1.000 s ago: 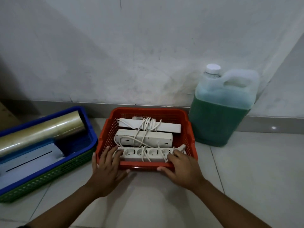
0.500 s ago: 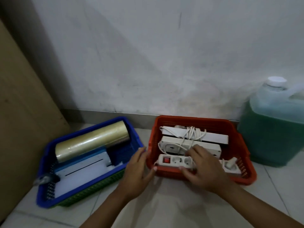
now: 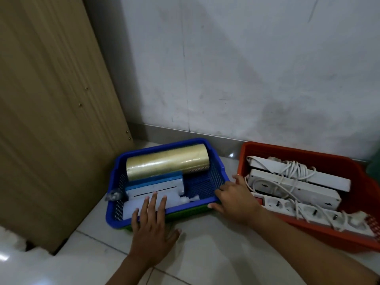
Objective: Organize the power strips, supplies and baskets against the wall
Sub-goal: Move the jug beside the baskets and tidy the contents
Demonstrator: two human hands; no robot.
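A blue basket (image 3: 164,143) sits nested in a green basket (image 3: 185,212) on the tiled floor near the wall. It holds a roll of clear film (image 3: 166,163) and a blue-and-white box (image 3: 154,185). My left hand (image 3: 152,229) lies over its front rim, fingers spread and reaching inside. My right hand (image 3: 236,200) grips its right front corner, thumb along the front. To the right stands an orange basket (image 3: 298,152) with three white power strips (image 3: 308,192) and their coiled cords.
A tall wooden board (image 3: 51,110) leans at the left, close to the blue basket's left side. The grey skirting (image 3: 185,132) runs behind both baskets. A sliver of the green jug (image 3: 375,167) shows at the right edge. Bare tiles lie in front.
Both hands have left the orange basket and moved left onto the blue basket. The view has swung left, so the jug is almost out of sight.
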